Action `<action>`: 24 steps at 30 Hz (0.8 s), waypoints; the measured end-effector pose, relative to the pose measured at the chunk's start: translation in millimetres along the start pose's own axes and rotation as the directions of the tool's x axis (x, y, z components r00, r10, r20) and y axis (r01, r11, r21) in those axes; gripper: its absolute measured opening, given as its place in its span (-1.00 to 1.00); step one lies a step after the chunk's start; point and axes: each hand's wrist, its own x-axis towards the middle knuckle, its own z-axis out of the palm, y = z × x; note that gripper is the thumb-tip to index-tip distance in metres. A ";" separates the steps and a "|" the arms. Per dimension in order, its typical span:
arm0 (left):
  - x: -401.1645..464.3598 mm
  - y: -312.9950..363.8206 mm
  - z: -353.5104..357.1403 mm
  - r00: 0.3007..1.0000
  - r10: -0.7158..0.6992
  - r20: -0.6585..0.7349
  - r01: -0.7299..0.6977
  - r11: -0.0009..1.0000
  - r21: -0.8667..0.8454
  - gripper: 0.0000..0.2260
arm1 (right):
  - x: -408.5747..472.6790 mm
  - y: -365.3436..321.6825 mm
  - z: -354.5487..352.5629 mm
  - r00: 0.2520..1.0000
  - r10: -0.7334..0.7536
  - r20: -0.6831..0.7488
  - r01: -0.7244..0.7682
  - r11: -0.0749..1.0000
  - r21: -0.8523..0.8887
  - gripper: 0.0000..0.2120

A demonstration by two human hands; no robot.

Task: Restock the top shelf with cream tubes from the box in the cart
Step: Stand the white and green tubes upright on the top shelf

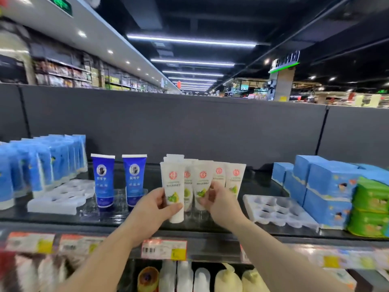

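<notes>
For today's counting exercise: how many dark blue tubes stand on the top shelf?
2. One dark blue tube stands left of the other, both upright between the white tray and the white cream tubes. None seem hidden.

Big store with a dark ceiling (231, 15), long bright light strips (190, 41), a gray back wall (189, 127), far shelves (63, 74).

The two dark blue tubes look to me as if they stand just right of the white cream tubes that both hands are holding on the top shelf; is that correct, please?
Not quite: the head view shows the two dark blue tubes standing left of the white cream tubes, not right. The rest holds: the left hand and the right hand each hold a white tube on the top shelf.
</notes>
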 end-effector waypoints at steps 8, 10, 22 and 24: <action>0.8 -1.0 -1.3 0.999 -0.008 0.031 0.008 1.000 0.013 -0.72 | 10.0 3.6 0.1 0.998 0.057 0.027 -0.051 0.981 -0.188 -0.84; 2.3 -1.9 -2.2 0.999 -0.006 0.040 0.006 1.000 0.013 -0.70 | 9.9 3.0 1.0 0.998 0.060 0.028 -0.053 0.977 -0.207 -0.84; 5.4 5.5 8.2 0.998 0.057 -0.014 -0.058 0.998 -0.032 -0.71 | -10.9 -11.1 -32.9 0.998 0.020 -0.056 -0.033 0.970 -0.240 -0.72; 8.1 12.6 16.8 0.997 0.077 -0.005 -0.077 0.994 -0.078 -0.74 | -18.6 -19.6 -41.0 0.995 -0.041 0.088 0.057 0.981 -0.185 -0.64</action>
